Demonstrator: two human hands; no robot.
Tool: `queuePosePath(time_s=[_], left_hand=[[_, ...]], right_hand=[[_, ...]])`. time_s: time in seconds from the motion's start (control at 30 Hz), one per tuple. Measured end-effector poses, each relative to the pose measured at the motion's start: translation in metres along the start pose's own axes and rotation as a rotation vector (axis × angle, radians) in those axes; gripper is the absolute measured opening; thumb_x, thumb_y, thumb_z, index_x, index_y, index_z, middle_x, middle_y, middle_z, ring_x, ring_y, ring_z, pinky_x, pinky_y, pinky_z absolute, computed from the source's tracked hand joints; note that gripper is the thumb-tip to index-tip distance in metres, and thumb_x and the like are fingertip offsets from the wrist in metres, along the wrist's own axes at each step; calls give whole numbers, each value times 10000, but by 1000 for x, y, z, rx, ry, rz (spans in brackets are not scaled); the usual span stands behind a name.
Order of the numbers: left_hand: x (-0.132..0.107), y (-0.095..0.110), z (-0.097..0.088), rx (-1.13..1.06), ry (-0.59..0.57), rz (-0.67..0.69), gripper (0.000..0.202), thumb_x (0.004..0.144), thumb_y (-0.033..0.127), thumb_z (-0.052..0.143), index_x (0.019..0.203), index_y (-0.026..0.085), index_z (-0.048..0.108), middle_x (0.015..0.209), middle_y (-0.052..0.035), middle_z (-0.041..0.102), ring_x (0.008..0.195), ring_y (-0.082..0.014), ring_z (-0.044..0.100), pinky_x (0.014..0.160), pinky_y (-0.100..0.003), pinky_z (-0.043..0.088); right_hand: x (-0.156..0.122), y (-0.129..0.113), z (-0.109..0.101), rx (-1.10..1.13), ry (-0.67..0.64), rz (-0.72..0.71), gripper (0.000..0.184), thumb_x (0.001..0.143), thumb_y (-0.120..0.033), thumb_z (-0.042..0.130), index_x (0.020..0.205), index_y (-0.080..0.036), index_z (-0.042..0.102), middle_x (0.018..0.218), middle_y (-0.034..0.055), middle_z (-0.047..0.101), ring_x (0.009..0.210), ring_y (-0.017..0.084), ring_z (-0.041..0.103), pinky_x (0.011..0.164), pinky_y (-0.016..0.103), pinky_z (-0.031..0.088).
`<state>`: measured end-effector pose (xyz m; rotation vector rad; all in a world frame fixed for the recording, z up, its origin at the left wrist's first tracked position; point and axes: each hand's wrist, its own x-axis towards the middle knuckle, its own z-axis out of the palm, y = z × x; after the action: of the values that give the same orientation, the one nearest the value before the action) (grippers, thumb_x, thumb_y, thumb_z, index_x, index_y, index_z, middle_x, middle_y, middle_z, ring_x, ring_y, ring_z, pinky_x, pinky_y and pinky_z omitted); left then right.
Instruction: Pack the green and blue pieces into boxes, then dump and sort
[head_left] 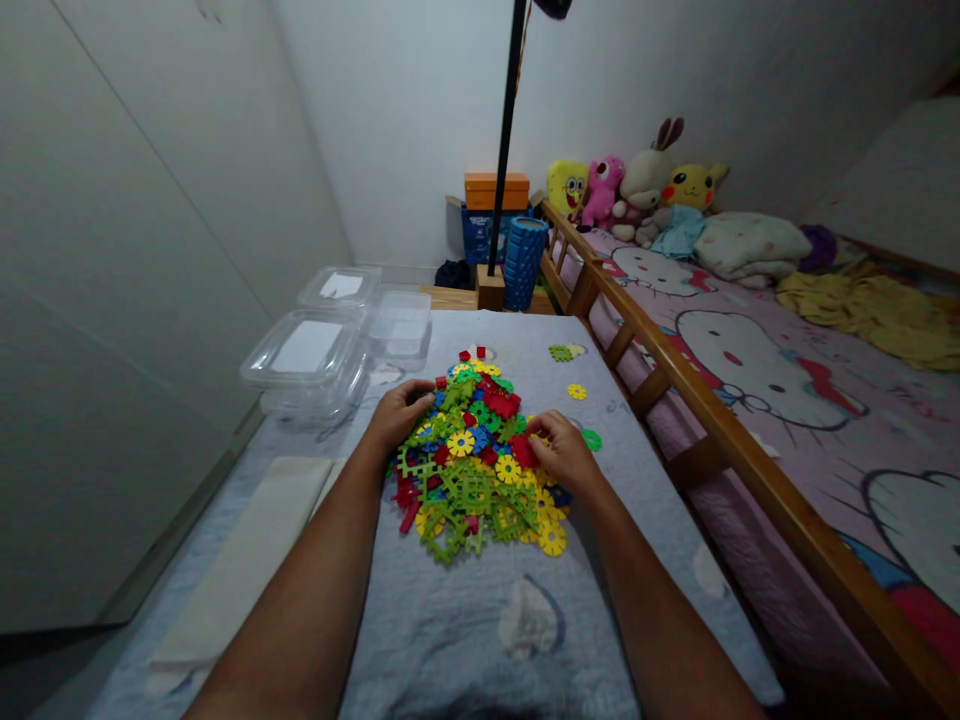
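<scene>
A mixed pile of plastic building pieces lies on the cloth-covered table: yellow, green and blue notched discs, lime square frames and red pieces. My left hand rests against the pile's upper left side, its thumb apart from the stretched fingers, with nothing visibly held. Close to those fingertips is a small red piece. On the right side of the heap, my right hand is closed with thumb and fingers on a red plastic piece. A yellow notched disc lies just below that red piece.
Clear lidded plastic boxes and an open clear container stand at the back left. A folded pale cloth lies at left. Loose pieces, including a yellow disc, lie right of the pile. A wooden bed rail borders the right edge.
</scene>
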<state>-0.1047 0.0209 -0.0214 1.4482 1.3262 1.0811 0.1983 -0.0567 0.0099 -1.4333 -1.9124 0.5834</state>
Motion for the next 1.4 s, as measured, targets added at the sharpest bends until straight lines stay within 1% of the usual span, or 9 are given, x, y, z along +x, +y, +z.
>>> queuePosePath(time_s=[0.1, 0.23, 0.47, 0.73, 0.83, 0.93, 1.07, 1.2, 1.4], left_hand=[[-1, 1, -1, 11, -6, 2, 460, 705, 507, 711, 1013, 165, 713, 959, -65, 749, 907, -252, 676, 872, -389, 527], [-3, 3, -1, 18, 2, -8, 448, 701, 496, 701, 1002, 165, 702, 989, -68, 749, 927, -255, 679, 893, -394, 522], [-2, -3, -4, 51, 16, 30, 428, 702, 486, 686, 982, 163, 709, 989, -73, 749, 933, -254, 679, 914, -396, 514], [0, -13, -4, 44, 47, 62, 408, 696, 474, 685, 962, 165, 707, 938, -66, 744, 893, -244, 671, 875, -383, 520], [0, -13, -4, 56, 45, 67, 395, 696, 463, 680, 952, 164, 708, 928, -66, 740, 887, -241, 669, 874, -381, 517], [-1, -11, -5, 62, 51, 70, 389, 688, 460, 680, 936, 162, 711, 930, -68, 739, 889, -237, 667, 878, -374, 515], [-4, -10, -5, 48, 67, 59, 403, 682, 469, 684, 945, 165, 713, 937, -64, 744, 891, -234, 669, 869, -364, 520], [-1, -13, -5, 55, 61, 65, 394, 688, 458, 676, 951, 167, 711, 928, -63, 743, 886, -233, 672, 872, -367, 522], [5, -18, -6, 112, 62, 83, 397, 685, 465, 678, 950, 173, 719, 926, -63, 745, 881, -236, 672, 868, -366, 523]], right_hand=[[-7, -6, 1, -60, -38, -13, 130, 805, -104, 581, 822, -204, 661, 864, 37, 620, 903, 195, 567, 857, 320, 429], [0, -26, 21, -153, -51, -37, 131, 890, -189, 611, 913, -212, 738, 955, 58, 621, 978, 210, 537, 913, 350, 403], [18, -53, 47, -408, -76, 55, 165, 914, -270, 625, 947, -228, 781, 1049, 100, 645, 1029, 261, 510, 890, 389, 398], [17, -47, 43, -247, 23, 35, 121, 865, -188, 642, 893, -212, 757, 965, 70, 691, 978, 232, 567, 894, 357, 417], [13, -43, 32, -116, 16, -3, 147, 876, -209, 622, 874, -213, 769, 918, 62, 707, 942, 213, 606, 896, 346, 431], [2, -30, 6, 60, 115, 16, 199, 886, -245, 562, 882, -211, 758, 882, 51, 708, 881, 192, 632, 845, 316, 458], [-24, 7, -44, 213, 216, 230, 223, 800, -357, 618, 914, -184, 702, 789, 27, 679, 733, 180, 616, 705, 297, 459], [-57, 47, -81, 189, 157, 420, 217, 683, -374, 675, 784, -182, 656, 648, -8, 595, 610, 154, 540, 592, 276, 397], [-84, 73, -79, 228, 61, 473, 164, 675, -331, 663, 744, -185, 636, 638, -6, 592, 590, 142, 517, 557, 265, 364]])
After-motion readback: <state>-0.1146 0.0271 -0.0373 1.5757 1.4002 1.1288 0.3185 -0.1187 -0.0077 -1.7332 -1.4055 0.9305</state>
